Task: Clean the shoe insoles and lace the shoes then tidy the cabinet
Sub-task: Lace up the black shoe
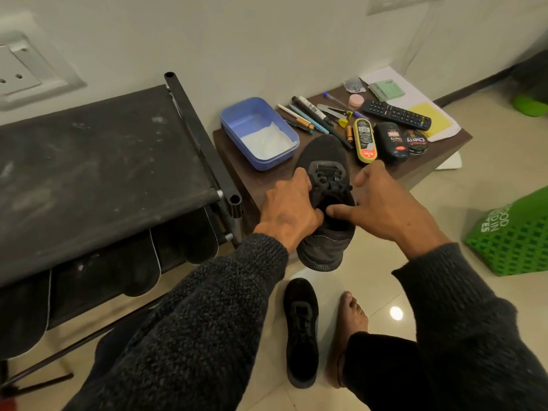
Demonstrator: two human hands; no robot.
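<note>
A second black shoe (301, 330) is lying on the tiled floor (385, 280) beside a bare foot (350, 324), apparently waiting its turn. Above it, a person in dark knit sleeves is working on a black shoe (323, 200) resting toe-away on the near edge of a low brown tabletop (261, 185), its heel hanging over the edge. The left hand (286, 210) is gripping the shoe's left flank, fingers (301, 180) curled at the laces (327, 178); the right hand (385, 203) is lying spread over the right side, thumb meeting the left hand at the shoe's mouth, though whether it is pinching a lace cannot be told. The job appears to be at the lacing stage.

With the heel overhanging, a hard tug on the laces could be tipping the shoe off the edge. A forward shove could be sending the toe into the blue tub (259, 132) of white powder just beyond, or into the polish bottles (390, 142), pens (308, 120) and remote (397, 114) further back. To the left, dark insoles (189, 235) are hanging beneath the black shoe rack (98, 161).
</note>
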